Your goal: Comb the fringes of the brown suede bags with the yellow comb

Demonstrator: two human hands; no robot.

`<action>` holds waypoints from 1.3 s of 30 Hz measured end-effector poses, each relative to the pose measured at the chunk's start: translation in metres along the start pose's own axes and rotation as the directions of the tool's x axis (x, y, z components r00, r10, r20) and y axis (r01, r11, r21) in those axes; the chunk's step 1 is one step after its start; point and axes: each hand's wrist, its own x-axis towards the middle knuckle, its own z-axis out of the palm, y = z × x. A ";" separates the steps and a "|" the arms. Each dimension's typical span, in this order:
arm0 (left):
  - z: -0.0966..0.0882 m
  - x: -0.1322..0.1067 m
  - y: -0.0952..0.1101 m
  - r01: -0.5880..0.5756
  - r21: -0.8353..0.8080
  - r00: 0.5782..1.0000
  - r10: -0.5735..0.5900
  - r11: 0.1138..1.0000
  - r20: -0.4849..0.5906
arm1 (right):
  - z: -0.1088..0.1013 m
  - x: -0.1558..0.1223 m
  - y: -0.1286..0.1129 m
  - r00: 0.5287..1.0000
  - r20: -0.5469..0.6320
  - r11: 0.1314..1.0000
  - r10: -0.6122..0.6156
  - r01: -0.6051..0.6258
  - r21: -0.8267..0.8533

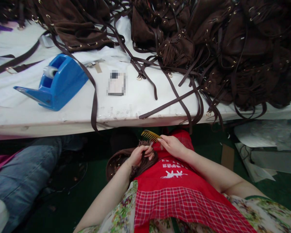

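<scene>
On my lap, over the red apron [157,174], lies a dark brown fringed bag [117,161] with small metal eyelets. My left hand [141,155] is closed around a bunch of its fringe [145,143], whose strand ends stick up above the fist. A yellow wide-toothed comb [150,135] is pinched by one end in my right hand [171,145]. The comb's teeth point down toward the fringe ends, very near them; whether they touch I cannot tell. Part of the bag is hidden beneath my left hand and forearm.
A white table [126,111] stands before my knees, with a blue tape dispenser [70,77] on its left. Brown bags [252,58] are heaped at the back and right, straps [165,105] trailing over the edge. Another person's jeans-clad leg [26,174] is at left.
</scene>
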 end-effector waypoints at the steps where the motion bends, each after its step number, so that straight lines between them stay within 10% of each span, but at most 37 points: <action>1: 0.001 0.000 0.001 -0.001 -0.014 1.000 0.001 1.000 0.001 | 0.000 0.000 0.000 1.000 -0.005 1.000 -0.002 0.002 0.005; 30: 0.004 -0.001 0.001 -0.005 0.035 1.000 0.006 0.999 -0.015 | -0.002 -0.002 -0.013 0.991 0.091 0.979 -0.095 0.109 -0.170; 39: 0.014 0.000 0.003 -0.001 0.281 0.999 -0.011 0.960 0.041 | 0.009 0.006 -0.015 0.972 0.190 0.900 -0.142 0.206 -0.385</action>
